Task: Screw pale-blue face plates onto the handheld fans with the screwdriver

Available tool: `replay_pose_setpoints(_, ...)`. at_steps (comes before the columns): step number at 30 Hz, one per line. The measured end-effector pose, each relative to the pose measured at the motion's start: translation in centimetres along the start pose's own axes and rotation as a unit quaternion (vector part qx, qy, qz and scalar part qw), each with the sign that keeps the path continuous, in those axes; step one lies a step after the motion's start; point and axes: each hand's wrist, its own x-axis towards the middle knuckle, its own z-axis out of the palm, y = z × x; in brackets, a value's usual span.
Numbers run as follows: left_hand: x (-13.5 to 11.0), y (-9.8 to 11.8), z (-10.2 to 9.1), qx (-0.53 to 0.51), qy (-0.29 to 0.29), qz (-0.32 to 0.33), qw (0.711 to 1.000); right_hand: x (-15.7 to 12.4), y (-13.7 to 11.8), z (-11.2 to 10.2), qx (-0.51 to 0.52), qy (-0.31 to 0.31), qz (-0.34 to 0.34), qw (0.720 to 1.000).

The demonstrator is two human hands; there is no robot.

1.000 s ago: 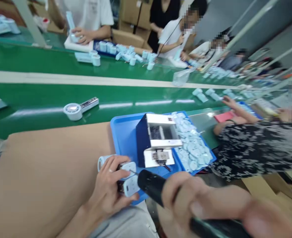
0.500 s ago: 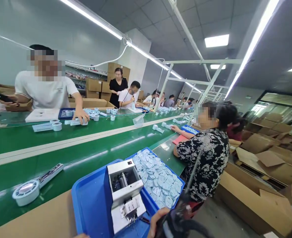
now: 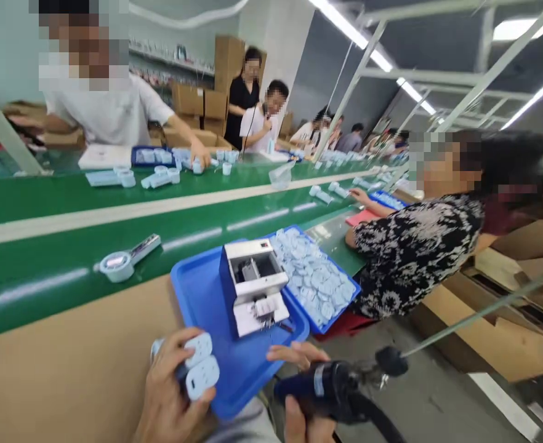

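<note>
My left hand is closed around a pale blue handheld fan part at the bottom of the view, over the near edge of a blue tray. To its right, my right hand grips a black electric screwdriver with a cable running off to the right. A white and blue screw feeder box stands on the tray just beyond both hands. A second blue tray heaped with several pale blue plastic pieces lies beside it.
A green conveyor belt runs past brown cardboard and carries a fan unit. A person in a patterned top sits at my right. Other workers sit across the belt. Cardboard boxes lie on the floor at right.
The view swung up to the ceiling and back down. My left hand with the fan part is in view again, and the screwdriver has pulled away from the part, toward the right.
</note>
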Motion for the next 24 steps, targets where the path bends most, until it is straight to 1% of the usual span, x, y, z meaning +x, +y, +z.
replay_pose_setpoints(1, 0.2, 0.3, -0.1, -0.005, -0.002, 0.011, 1.0, -0.6, -0.8, 0.3, 0.004, 0.012, 0.005, 1.0)
replay_pose_setpoints(3, 0.5, 0.8, 0.0, -0.017, -0.007, 0.019, 1.0, -0.4, -2.2, 1.0, 0.017, 0.061, 0.012, 0.998)
replay_pose_setpoints(5, 0.8, 1.2, 0.1, -0.017, -0.013, 0.008, 1.0, 1.6, -3.2, 1.5, 0.025, 0.119, -0.002, 0.993)
replay_pose_setpoints(6, 0.9, 1.5, 0.1, -0.007, -0.021, -0.001, 1.0, 3.1, -3.6, 1.7, 0.028, 0.143, -0.022, 0.989)
replay_pose_setpoints(7, 1.0, 1.8, 0.1, 0.009, -0.031, -0.007, 0.999, 4.7, -3.9, 1.8, 0.032, 0.151, -0.026, 0.988)
replay_pose_setpoints(8, 1.1, 2.1, 0.1, 0.027, -0.039, -0.01, 0.999, 6.4, -4.0, 2.0, 0.04, 0.16, -0.046, 0.985)
replay_pose_setpoints(9, 1.2, 2.4, 0.1, 0.044, -0.042, -0.007, 0.998, 8.0, -4.0, 2.2, 0.052, 0.155, -0.06, 0.985)
replay_pose_setpoints(11, 1.5, 2.9, 0.1, 0.063, -0.038, 0.008, 0.997, 10.8, -3.3, 2.8, 0.091, 0.11, -0.118, 0.983)
replay_pose_setpoints(14, 2.0, 3.3, 0.3, 0.06, -0.027, 0.02, 0.998, 12.9, -1.2, 3.8, 0.116, 0.048, -0.145, 0.981)
replay_pose_setpoints(17, 2.1, 3.5, 0.5, 0.049, -0.02, 0.019, 0.998, 13.0, 1.0, 4.4, 0.1, 0.006, -0.146, 0.984)
replay_pose_setpoints(19, 2.1, 3.6, 0.8, 0.045, -0.011, 0.017, 0.999, 12.5, 1.7, 4.3, 0.094, -0.019, -0.136, 0.986)
replay_pose_setpoints(22, 2.0, 3.7, 1.0, 0.046, -0.005, 0.019, 0.999, 11.6, 1.1, 4.0, 0.094, -0.046, -0.105, 0.989)
replay_pose_setpoints(24, 2.0, 3.9, 1.1, 0.047, -0.004, 0.019, 0.999, 11.4, 0.2, 3.7, 0.095, -0.04, -0.095, 0.99)
